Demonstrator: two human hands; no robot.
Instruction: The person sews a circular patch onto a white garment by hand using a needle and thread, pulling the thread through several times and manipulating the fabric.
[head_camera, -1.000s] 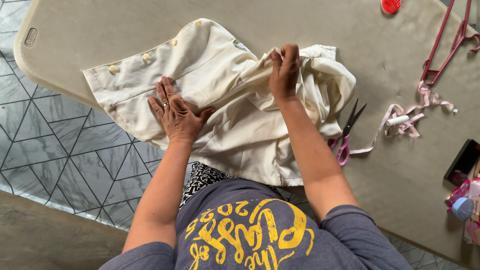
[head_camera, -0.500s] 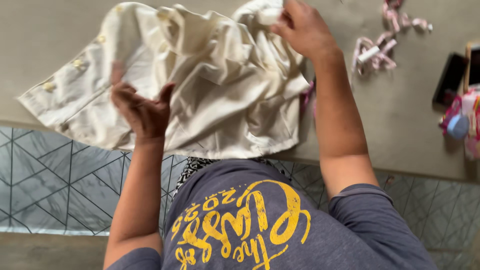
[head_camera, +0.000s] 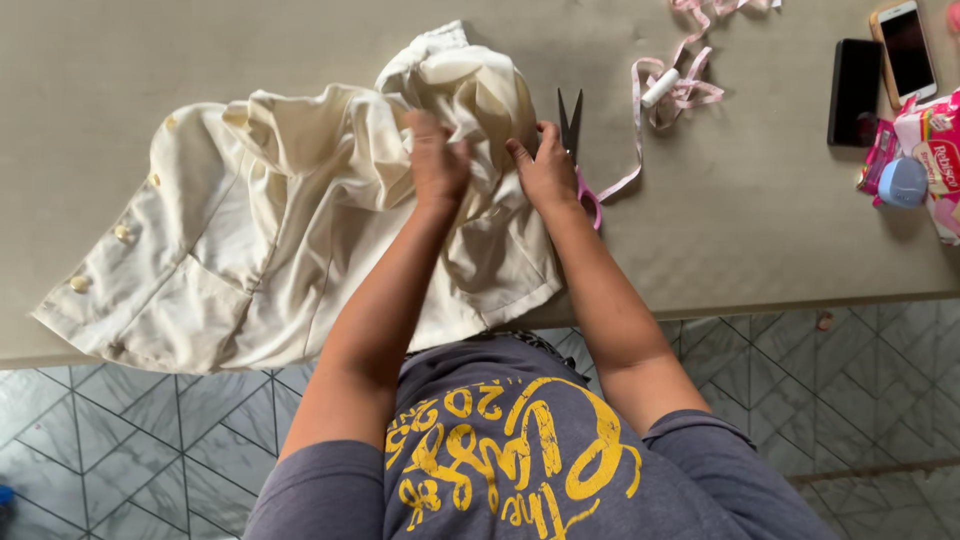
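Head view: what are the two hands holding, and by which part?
Both the left hand and right hand grip the cream buttoned cotton shirt by its bunched-up fabric near the middle.

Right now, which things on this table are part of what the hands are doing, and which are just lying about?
In hand: cream buttoned cotton shirt, bunched under left hand and right hand.

Lying about: pink-handled steel scissors, pink tape measure, white thread spool, two phones, blue-capped bottle.
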